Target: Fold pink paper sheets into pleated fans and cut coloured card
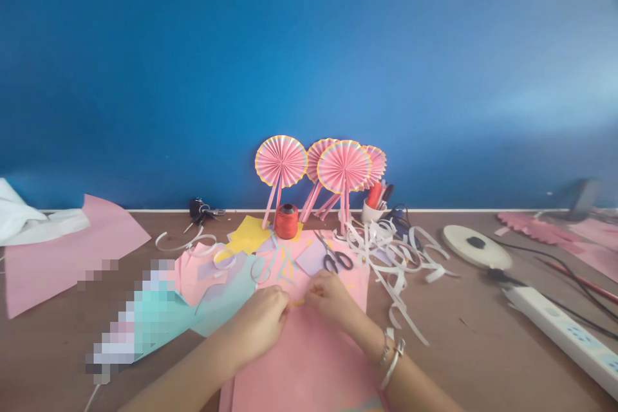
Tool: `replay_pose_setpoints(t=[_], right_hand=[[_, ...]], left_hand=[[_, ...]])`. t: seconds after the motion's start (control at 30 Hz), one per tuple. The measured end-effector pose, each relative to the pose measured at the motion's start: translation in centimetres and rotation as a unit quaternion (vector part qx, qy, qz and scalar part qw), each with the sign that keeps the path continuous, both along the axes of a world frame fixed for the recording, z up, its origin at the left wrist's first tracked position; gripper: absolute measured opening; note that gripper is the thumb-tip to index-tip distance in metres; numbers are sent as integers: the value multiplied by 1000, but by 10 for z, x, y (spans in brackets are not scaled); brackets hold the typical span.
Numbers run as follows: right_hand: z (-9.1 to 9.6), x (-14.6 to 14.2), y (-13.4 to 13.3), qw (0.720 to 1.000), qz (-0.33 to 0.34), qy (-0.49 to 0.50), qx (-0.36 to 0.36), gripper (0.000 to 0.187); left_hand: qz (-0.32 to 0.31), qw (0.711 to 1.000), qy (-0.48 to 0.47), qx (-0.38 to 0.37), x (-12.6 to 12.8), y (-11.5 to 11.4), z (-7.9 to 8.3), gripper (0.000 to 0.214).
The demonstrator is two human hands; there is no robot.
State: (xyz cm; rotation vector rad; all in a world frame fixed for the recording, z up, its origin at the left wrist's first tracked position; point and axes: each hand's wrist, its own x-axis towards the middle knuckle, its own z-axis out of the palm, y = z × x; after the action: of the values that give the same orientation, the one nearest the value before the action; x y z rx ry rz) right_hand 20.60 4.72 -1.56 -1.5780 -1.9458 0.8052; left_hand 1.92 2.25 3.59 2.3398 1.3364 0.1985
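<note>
Both hands meet over a large pink sheet of paper [309, 367]. Between them runs a short, thin yellow paper strip [298, 302]. My left hand [265, 312] pinches one end and my right hand [331, 296] the other, fingers closed. Just beyond my right hand lie black-handled scissors [338, 261], partly on a lilac paper piece [311, 259]. Small blue and yellow paper strips are scattered on the pink sheet. Behind it sits a spool of red thread [286, 222].
Several pleated pink paper fans [281, 162] lean against the blue wall [193, 77]. White curled paper strips [386, 244] heap at right, near a cup [373, 212] of pens. Farther right are a round white device [476, 248] and a power strip [564, 328]. Coloured papers [226, 299] lie left.
</note>
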Motion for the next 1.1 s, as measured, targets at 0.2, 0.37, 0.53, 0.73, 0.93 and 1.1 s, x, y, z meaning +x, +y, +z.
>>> replay_pose_setpoints(t=[0.2,0.37,0.53,0.73,0.93,1.1], right_hand=[[-2,-1,0,1000,-14,1,12,13],[-1,-3,-2,999,-15,-31,32,14],[-1,5,1,996,-26,-56,67,14],[5,33,11,997,-22,-74,22,15],[19,50,8,996,-34,-64,-53,23],[27,50,5,995,-37,-80,-54,16]], left_hand=[[-26,999,24,-25,1,-7,8,36],[-61,992,112,17,5,-19,6,40],[-60,979,195,22,14,-29,14,47],[-62,974,214,28,17,-29,14,49],[-63,976,206,33,14,-28,10,50],[-74,971,224,35,16,-29,18,52]])
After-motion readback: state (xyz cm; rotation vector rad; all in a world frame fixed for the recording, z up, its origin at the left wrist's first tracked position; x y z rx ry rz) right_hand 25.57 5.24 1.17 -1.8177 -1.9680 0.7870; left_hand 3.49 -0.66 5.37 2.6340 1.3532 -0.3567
